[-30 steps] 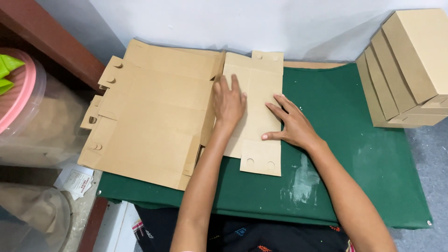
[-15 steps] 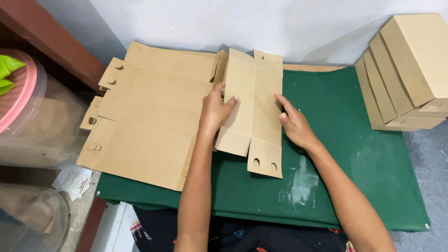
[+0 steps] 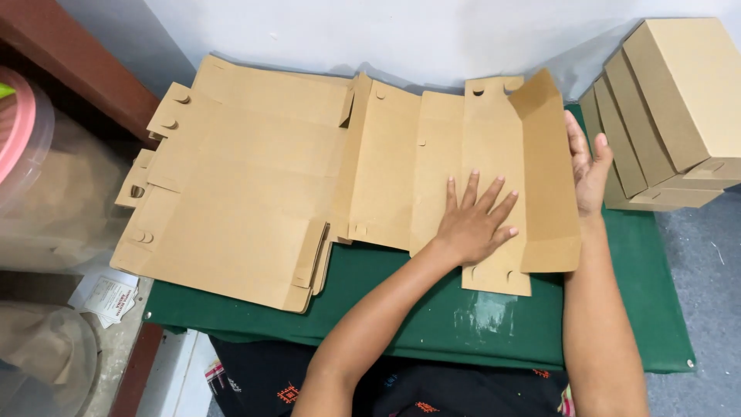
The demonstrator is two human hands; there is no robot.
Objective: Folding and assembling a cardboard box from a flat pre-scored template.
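Note:
A flat brown cardboard box blank (image 3: pixel 401 170) lies unfolded across the green mat (image 3: pixel 432 309). My left hand (image 3: pixel 472 220) presses palm-down with fingers spread on its middle panel. The right side flap (image 3: pixel 544 170) of the blank stands raised and tilted. My right hand (image 3: pixel 588 166) is behind that flap, its open palm against the flap's outer face. A stack of more flat blanks (image 3: pixel 239 185) lies to the left, partly under the unfolded one.
Folded cardboard boxes (image 3: pixel 671 108) lean in a row at the right against the white wall. A clear plastic tub with a pink rim (image 3: pixel 27 147) stands at the left. A dark wooden rail (image 3: pixel 77 66) runs along the upper left.
The folded blank has been spread out flat to the right. My left hand moved right onto its middle panel, and my right hand went to the far right flap and lifted it.

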